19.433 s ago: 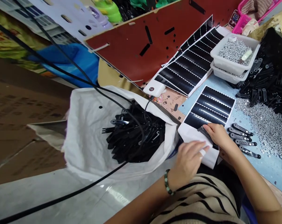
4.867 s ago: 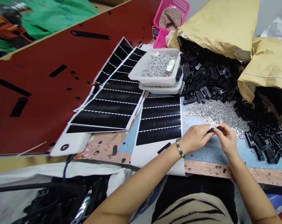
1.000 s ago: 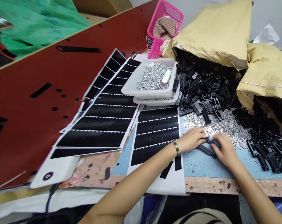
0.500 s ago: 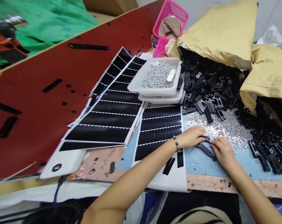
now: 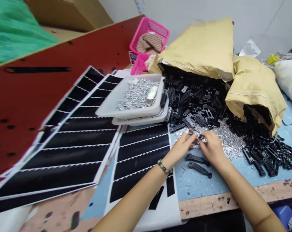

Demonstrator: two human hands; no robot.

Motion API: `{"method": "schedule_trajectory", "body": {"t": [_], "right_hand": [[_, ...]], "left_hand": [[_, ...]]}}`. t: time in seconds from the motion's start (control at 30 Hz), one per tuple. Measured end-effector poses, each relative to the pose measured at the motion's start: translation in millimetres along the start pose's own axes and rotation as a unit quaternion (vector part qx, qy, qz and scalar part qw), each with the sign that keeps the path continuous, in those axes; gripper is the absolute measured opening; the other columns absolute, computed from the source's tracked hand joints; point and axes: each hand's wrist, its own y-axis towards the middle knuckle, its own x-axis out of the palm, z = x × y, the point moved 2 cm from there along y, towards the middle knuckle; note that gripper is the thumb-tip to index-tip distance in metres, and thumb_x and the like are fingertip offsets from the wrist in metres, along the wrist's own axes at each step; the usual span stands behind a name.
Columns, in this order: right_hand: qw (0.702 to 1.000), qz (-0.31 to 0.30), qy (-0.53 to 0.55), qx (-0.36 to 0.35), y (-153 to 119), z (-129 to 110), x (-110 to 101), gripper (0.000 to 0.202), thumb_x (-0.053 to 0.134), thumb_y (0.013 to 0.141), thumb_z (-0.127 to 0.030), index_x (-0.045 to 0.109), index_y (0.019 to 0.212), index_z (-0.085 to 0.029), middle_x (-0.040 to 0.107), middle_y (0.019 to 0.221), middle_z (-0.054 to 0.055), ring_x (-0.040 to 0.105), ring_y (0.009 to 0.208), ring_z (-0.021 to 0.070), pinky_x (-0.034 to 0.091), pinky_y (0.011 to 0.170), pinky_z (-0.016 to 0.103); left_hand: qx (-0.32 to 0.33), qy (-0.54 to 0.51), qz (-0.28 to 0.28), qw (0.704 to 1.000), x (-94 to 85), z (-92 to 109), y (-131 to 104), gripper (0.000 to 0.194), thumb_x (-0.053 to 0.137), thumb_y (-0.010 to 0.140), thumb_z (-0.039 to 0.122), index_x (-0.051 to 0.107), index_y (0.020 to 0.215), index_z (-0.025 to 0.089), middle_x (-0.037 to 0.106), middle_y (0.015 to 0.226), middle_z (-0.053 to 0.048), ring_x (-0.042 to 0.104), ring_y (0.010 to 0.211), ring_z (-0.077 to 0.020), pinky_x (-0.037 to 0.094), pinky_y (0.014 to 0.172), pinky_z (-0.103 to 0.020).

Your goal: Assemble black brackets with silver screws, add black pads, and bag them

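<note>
My left hand (image 5: 186, 141), with a beaded bracelet on its wrist, is closed, fingers pinched at the near edge of a heap of small silver metal parts (image 5: 229, 141). Close beside it, my right hand (image 5: 212, 145) is closed too, its fingertips curled in at the same spot. Something small and dark shows between the fingertips; its kind is unclear. Just below the hands, two black plastic link pieces (image 5: 199, 169) lie side by side on the blue speckled mat (image 5: 184, 185).
A pile of black plastic pieces (image 5: 191, 96) spills from a yellow sack (image 5: 199, 48); a second sack (image 5: 254, 83) lies to its right. Stacked white trays (image 5: 104, 111) hold silver pins. Black sticker sheets (image 5: 75, 140) cover the left, and a pink basket (image 5: 165, 30) stands behind.
Both hands have moved off the black link pieces to the edge of the metal heap. Two pieces now lie free on the mat. The view has turned to the right.
</note>
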Motion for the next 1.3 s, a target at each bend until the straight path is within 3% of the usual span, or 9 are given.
{"method": "schedule_trajectory", "body": {"t": [0.1, 0.2, 0.37, 0.5, 0.63, 0.8, 0.97, 1.17, 1.3], "right_hand": [[0.999, 0.011, 0.035, -0.017, -13.3, 19.2, -26.0, 0.023, 0.047, 0.091, -0.025, 0.059, 0.11, -0.022, 0.066, 0.099, 0.008, 0.061, 0.092, 0.0194, 0.049, 0.083, 0.034], [0.984, 0.14, -0.039, 0.105, -11.6, 78.3, -71.0, 0.026, 0.041, 0.092, -0.025, 0.062, 0.105, -0.019, 0.065, 0.101, 0.011, 0.06, 0.096, 0.022, 0.047, 0.088, 0.041], [0.974, 0.115, -0.074, 0.181, 1.8, 142.6, -108.4, 0.015, 0.059, 0.079, -0.031, 0.064, 0.081, -0.018, 0.062, 0.084, 0.009, 0.06, 0.077, 0.0223, 0.051, 0.077, 0.043], [0.962, 0.143, 0.15, 0.176, -4.8, 103.9, -96.4, 0.021, 0.06, 0.08, -0.037, 0.057, 0.091, -0.02, 0.062, 0.079, 0.003, 0.061, 0.067, 0.0168, 0.053, 0.066, 0.033], [0.91, 0.05, 0.379, 0.164, -11.5, 47.6, -69.2, 0.024, 0.062, 0.078, -0.037, 0.055, 0.096, -0.022, 0.064, 0.08, 0.001, 0.064, 0.069, 0.016, 0.055, 0.066, 0.032], [0.896, -0.008, 0.405, 0.182, -6.5, 21.3, -52.7, 0.02, 0.059, 0.08, -0.039, 0.061, 0.09, -0.021, 0.063, 0.067, -0.001, 0.06, 0.056, 0.013, 0.052, 0.055, 0.028], [0.885, -0.01, 0.426, 0.188, -5.7, 14.0, -52.0, 0.021, 0.059, 0.082, -0.038, 0.062, 0.093, -0.021, 0.061, 0.062, -0.003, 0.059, 0.057, 0.0118, 0.051, 0.058, 0.026], [0.855, -0.002, 0.457, 0.245, -21.6, 15.3, -37.8, 0.026, 0.06, 0.082, -0.044, 0.061, 0.091, -0.019, 0.063, 0.07, -0.001, 0.057, 0.056, 0.0112, 0.049, 0.056, 0.025], [0.878, -0.032, 0.411, 0.246, -32.1, 21.1, -32.1, 0.029, 0.051, 0.088, -0.047, 0.059, 0.09, -0.019, 0.062, 0.071, 0.001, 0.058, 0.058, 0.0133, 0.048, 0.056, 0.027]], "left_hand": [[-0.05, -0.099, -0.01, 0.994, 8.7, -1.2, 11.3, 0.038, 0.052, 0.081, 0.053, 0.051, 0.093, 0.017, 0.06, 0.085, -0.003, 0.059, 0.074, -0.0146, 0.049, 0.067, -0.028], [-0.07, -0.086, -0.012, 0.994, 10.2, -1.3, 14.4, 0.034, 0.051, 0.082, 0.046, 0.051, 0.099, 0.017, 0.056, 0.078, 0.0, 0.054, 0.062, -0.0105, 0.044, 0.055, -0.022], [-0.049, -0.027, -0.035, 0.998, 10.0, 5.6, 11.3, 0.022, 0.045, 0.087, 0.036, 0.049, 0.097, 0.017, 0.055, 0.08, -0.001, 0.054, 0.064, -0.0107, 0.044, 0.053, -0.022], [-0.004, 0.05, -0.094, 0.994, 21.7, 14.7, 7.8, 0.02, 0.041, 0.09, 0.036, 0.047, 0.099, 0.019, 0.058, 0.083, -0.001, 0.055, 0.062, -0.0121, 0.047, 0.055, -0.026], [0.089, 0.15, -0.093, 0.98, 31.8, 26.5, 2.2, 0.021, 0.046, 0.09, 0.035, 0.05, 0.104, 0.021, 0.06, 0.087, -0.002, 0.058, 0.077, -0.0167, 0.049, 0.07, -0.032], [0.183, 0.202, -0.074, 0.959, 31.6, 36.5, -8.6, 0.023, 0.046, 0.092, 0.034, 0.049, 0.11, 0.021, 0.061, 0.103, -0.005, 0.059, 0.096, -0.0204, 0.046, 0.085, -0.036], [0.214, 0.333, -0.038, 0.917, 23.3, 36.8, -13.3, 0.024, 0.04, 0.095, 0.037, 0.049, 0.105, 0.018, 0.063, 0.096, -0.007, 0.062, 0.087, -0.0222, 0.048, 0.075, -0.035], [0.301, 0.503, -0.046, 0.809, 21.1, 35.6, -14.9, 0.029, 0.034, 0.097, 0.037, 0.052, 0.095, 0.014, 0.063, 0.082, -0.008, 0.063, 0.076, -0.0219, 0.044, 0.06, -0.029], [0.308, 0.509, -0.072, 0.801, 19.3, 30.0, -16.8, 0.028, 0.035, 0.096, 0.034, 0.054, 0.086, 0.016, 0.061, 0.071, -0.005, 0.061, 0.067, -0.019, 0.041, 0.057, -0.027]]}}
